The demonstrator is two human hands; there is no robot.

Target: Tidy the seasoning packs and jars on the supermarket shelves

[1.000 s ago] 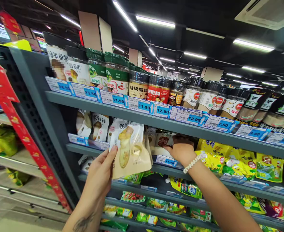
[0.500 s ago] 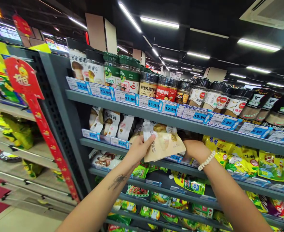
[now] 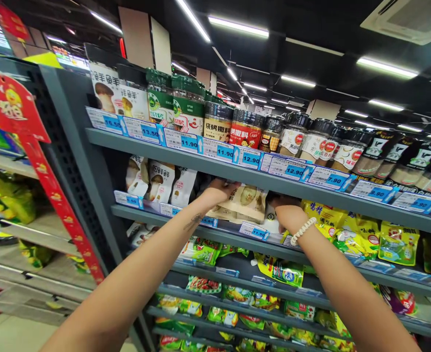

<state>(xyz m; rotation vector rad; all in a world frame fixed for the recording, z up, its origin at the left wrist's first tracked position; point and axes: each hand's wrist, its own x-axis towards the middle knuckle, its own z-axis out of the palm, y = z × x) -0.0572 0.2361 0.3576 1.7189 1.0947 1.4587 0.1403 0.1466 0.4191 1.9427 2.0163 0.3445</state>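
L hand [image 3: 218, 189]: pinching pouch [image 3: 251, 201], below-rt | R hand [image 3: 288, 210]: fingers hidden, grip can't tell | pouch mostly in shelf [image 3: 135, 215], not released

I wear a cream beaded bracelet [image 3: 303, 231]; the flat plastic pouch [image 3: 249, 199] is beige, mushroom-printed; the long metal shelf [image 3: 208, 169], grey; plastic bags [image 3: 398, 243] at right, mainly yellow.

Seen at shelf [image 3: 149, 218] front: beige seasoning pouch [image 3: 251, 208], mushroom print outward, slightly tilted; just right of it, white packet [image 3: 271, 221], mostly hidden.
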